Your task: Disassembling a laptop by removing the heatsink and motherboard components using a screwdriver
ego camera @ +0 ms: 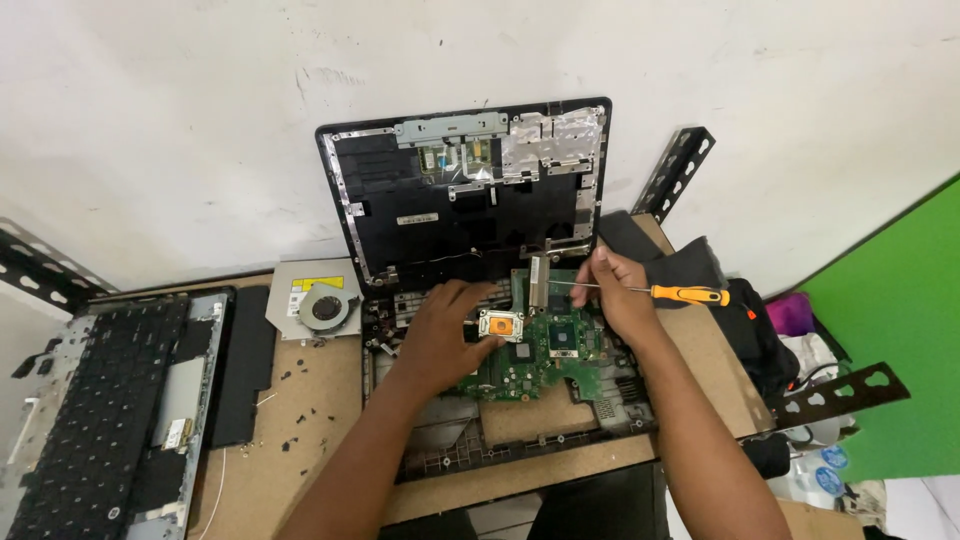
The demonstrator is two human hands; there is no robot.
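Observation:
A dismantled laptop base (520, 440) lies on the wooden bench, its empty lid shell (470, 190) standing up against the wall. Inside the base sits a green motherboard (545, 365) with a square silver chip socket (501, 324). My left hand (440, 335) rests flat on the board's left part, fingers spread toward the socket. My right hand (615, 295) grips a screwdriver (670, 293) with an orange handle; its thin shaft points left toward the hinge area at the board's top edge.
A removed keyboard panel (100, 410) lies at the left beside a black cover (245, 365). A silver optical drive (300, 285) carries a round fan (327, 308). Several small black screws (300, 420) dot the bench. Black cloth (690, 262) and perforated metal brackets (840, 395) are at the right.

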